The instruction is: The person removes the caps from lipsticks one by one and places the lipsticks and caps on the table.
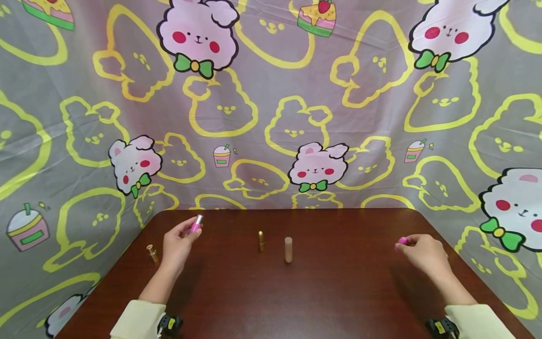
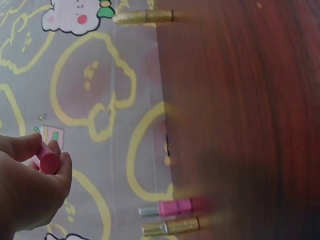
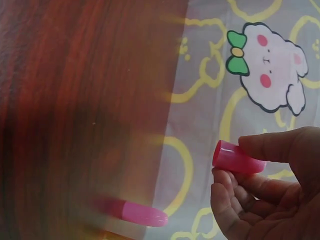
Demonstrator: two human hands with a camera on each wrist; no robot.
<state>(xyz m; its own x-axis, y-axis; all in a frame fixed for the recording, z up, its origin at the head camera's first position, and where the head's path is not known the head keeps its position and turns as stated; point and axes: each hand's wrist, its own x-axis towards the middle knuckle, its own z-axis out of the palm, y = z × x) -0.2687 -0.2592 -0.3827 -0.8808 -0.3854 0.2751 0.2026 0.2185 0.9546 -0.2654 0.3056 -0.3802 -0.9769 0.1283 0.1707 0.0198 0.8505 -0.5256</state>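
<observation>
In the head view, my left hand (image 1: 177,245) pinches a pink lipstick tube (image 1: 196,223) with a silver collar, raised over the table's left side. My right hand (image 1: 425,254) holds a pink lipstick cap (image 3: 239,158) between thumb and fingers; its hollow end shows in the right wrist view. A gold lipstick base (image 1: 152,253) stands left of my left hand. Beside it in the left wrist view is another pink-and-silver lipstick base (image 2: 175,207). Below my right hand in its wrist view, a second pink cap (image 3: 145,214) stands on the table, with a gold edge (image 3: 117,235) nearby.
Mid-table stand a slim gold lipstick (image 1: 261,241) and a beige tube (image 1: 288,249). The dark brown table (image 1: 338,292) ends against a grey cloth (image 1: 262,136) printed with rabbits, hanging behind and at both sides.
</observation>
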